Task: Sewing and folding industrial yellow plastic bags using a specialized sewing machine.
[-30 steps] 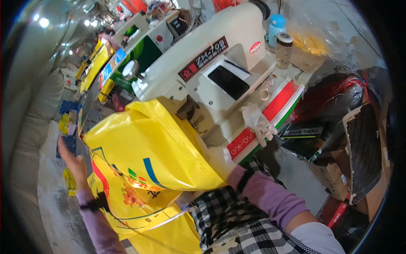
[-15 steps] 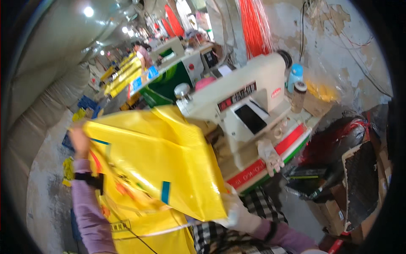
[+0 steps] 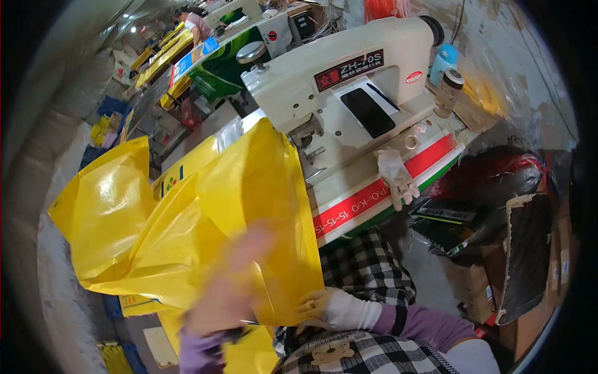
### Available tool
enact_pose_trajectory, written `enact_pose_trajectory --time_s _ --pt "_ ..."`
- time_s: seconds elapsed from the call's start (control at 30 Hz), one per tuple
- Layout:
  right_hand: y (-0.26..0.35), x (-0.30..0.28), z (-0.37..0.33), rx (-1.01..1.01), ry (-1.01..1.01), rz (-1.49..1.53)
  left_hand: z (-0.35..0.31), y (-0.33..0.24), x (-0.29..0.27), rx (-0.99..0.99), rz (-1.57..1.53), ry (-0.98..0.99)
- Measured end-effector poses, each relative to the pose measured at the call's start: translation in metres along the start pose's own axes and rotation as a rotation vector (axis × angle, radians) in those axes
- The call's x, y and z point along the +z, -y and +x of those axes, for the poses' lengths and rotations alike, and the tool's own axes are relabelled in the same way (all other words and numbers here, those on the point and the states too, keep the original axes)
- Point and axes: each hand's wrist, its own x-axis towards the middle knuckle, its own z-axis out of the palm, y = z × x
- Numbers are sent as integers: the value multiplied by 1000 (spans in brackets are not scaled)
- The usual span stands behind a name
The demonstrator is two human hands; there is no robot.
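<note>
A large shiny yellow plastic woven bag [image 3: 177, 230] lies creased and partly folded, its edge close to the needle area of a cream sewing machine [image 3: 274, 87]. In a white glove that leaves fingers bare, my right hand [image 3: 324, 308] pinches the bag's lower right edge. My left hand [image 3: 240, 274] is over the middle of the bag, smeared by motion; its fingers cannot be made out, nor whether it touches the bag. More yellow material [image 3: 252, 349] hangs below, by my checked apron [image 3: 367, 265].
On the machine's base lie a black phone [image 3: 367, 113] and a limp white glove [image 3: 395, 177]. A blue bottle [image 3: 443, 62] and a lidded jar [image 3: 448, 93] stand at its right end. Cardboard boxes [image 3: 476, 290] sit at the right. Farther back, a person [image 3: 196, 26] is beside yellow bags.
My left hand has left the bag's far left corner and come right and nearer. The bag has turned and folded over. My right hand still grips its edge. The view has tipped downward.
</note>
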Motion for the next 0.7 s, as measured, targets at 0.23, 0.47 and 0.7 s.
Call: enact_pose_trajectory --time_s 0.23,0.47,0.7 --pt "-5 -21 -23 318 72 -155 87 152 136 -284 -1229 -470" --pt "14 -46 -27 253 -79 106 85 194 109 -212 -285 -155" --pt "24 -43 -16 197 -60 46 123 204 162 -453 -212 -436"
